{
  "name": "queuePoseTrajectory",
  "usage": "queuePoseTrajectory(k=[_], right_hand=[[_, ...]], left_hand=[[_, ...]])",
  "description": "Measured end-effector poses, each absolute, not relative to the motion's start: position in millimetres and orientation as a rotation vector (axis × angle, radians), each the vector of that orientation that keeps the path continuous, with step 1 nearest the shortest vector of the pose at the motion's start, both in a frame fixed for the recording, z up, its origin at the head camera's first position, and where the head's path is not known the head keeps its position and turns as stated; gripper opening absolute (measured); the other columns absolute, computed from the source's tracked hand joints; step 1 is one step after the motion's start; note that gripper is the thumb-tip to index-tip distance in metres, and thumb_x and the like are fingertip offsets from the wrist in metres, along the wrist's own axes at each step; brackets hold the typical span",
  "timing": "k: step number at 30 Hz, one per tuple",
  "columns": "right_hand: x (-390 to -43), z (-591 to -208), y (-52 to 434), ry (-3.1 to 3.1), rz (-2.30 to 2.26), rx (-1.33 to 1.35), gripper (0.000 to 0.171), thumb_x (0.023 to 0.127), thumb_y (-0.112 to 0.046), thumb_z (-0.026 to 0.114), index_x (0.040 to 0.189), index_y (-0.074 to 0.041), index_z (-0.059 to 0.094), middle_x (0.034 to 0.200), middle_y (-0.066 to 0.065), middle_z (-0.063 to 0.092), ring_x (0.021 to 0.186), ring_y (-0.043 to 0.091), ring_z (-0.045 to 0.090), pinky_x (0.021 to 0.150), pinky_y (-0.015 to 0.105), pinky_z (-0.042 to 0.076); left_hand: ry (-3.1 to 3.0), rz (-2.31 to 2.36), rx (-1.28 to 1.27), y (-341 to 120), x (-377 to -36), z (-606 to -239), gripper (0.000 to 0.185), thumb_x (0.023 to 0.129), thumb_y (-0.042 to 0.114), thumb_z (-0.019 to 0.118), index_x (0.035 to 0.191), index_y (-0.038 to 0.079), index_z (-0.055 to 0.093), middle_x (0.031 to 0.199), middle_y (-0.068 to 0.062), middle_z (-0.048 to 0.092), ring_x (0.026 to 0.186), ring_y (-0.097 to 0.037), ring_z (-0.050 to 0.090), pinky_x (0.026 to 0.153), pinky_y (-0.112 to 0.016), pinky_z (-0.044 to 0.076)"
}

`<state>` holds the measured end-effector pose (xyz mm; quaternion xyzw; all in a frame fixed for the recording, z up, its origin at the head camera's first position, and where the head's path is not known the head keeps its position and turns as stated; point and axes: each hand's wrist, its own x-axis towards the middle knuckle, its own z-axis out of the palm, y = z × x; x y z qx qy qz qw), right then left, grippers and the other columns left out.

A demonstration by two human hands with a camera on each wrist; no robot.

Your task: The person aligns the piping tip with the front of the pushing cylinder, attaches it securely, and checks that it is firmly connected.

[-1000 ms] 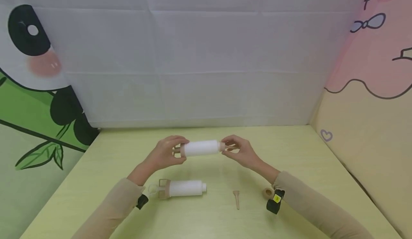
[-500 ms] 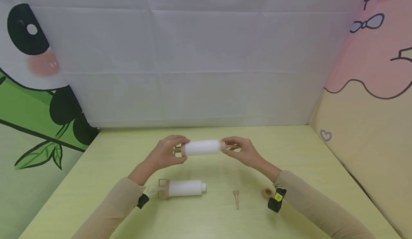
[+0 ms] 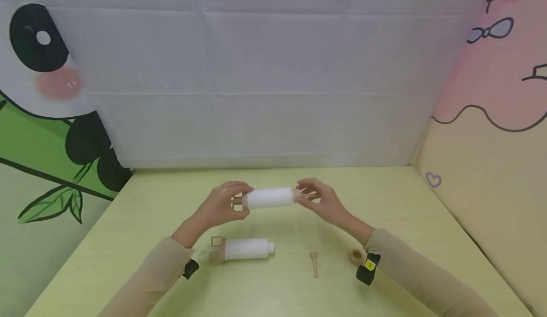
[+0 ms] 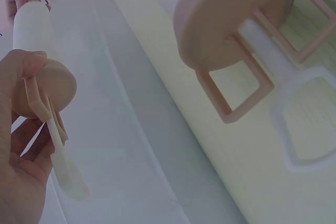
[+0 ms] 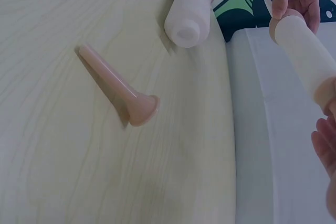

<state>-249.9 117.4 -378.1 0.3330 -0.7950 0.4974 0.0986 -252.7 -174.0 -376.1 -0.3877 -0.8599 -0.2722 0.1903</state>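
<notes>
Two hands hold one white tube (image 3: 269,198) level above the table (image 3: 384,193).

Left hand (image 3: 222,204) grips the tube's pink collar end, where the plunger handle (image 4: 65,169) sticks out past the palm; right hand (image 3: 318,200) pinches the pink nozzle end with its fingers curled round it. The step looks like fitting or twisting the nozzle end; next would call for a steady left grip while the right fingers turn. A second tube (image 3: 245,249) lies on the table below the left hand, a loose pink tip (image 3: 314,262) and a ring (image 3: 355,256) lie nearer the right wrist, none touching the hands.
</notes>
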Motion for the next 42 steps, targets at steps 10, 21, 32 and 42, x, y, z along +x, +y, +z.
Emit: queuePoseTrajectory(k=[10,21,32,42], right_hand=[[-251,-383,123,-2.252,1.385,1.109,0.031,0.074,0.008,0.069,0.103,0.007,0.058,0.098,0.020,0.061,0.087,0.033,0.060,0.072,0.043,0.053],[-251,-378,129,-2.401,1.378,0.995,0.027,0.083,-0.004,0.063,0.108,0.006,0.061,0.102,0.018,0.064,0.090,0.028,0.063,0.073,0.035,0.053],[-260,-389,132,-2.331,1.438,1.017,0.031,0.084,-0.002,0.063,0.113,0.003,0.056,0.103,0.018,0.061,0.090,0.030,0.061,0.074,0.037,0.052],[-275,-406,141,-2.246,1.279,1.143,0.030,0.076,-0.007,0.072,0.104,-0.009,0.060,0.100,0.003,0.061,0.087,0.015,0.060,0.071,0.029,0.052]], left_hand=[[-2.460,-0.809,-1.070,-167,-256,-381,0.041,0.066,0.005,0.077,0.104,0.003,0.064,0.106,-0.012,0.061,0.096,-0.026,0.057,0.069,-0.025,0.054],[-2.414,-0.792,-1.086,-161,-254,-378,0.041,0.065,0.003,0.077,0.104,0.003,0.064,0.105,-0.012,0.061,0.094,-0.026,0.058,0.068,-0.027,0.054],[-2.425,-0.768,-1.079,-159,-254,-379,0.041,0.065,0.005,0.077,0.104,0.003,0.064,0.105,-0.012,0.061,0.095,-0.026,0.057,0.069,-0.029,0.054],[-2.436,-0.780,-1.076,-157,-254,-380,0.041,0.066,0.006,0.077,0.105,0.005,0.064,0.106,-0.010,0.061,0.095,-0.025,0.057,0.069,-0.029,0.054]])
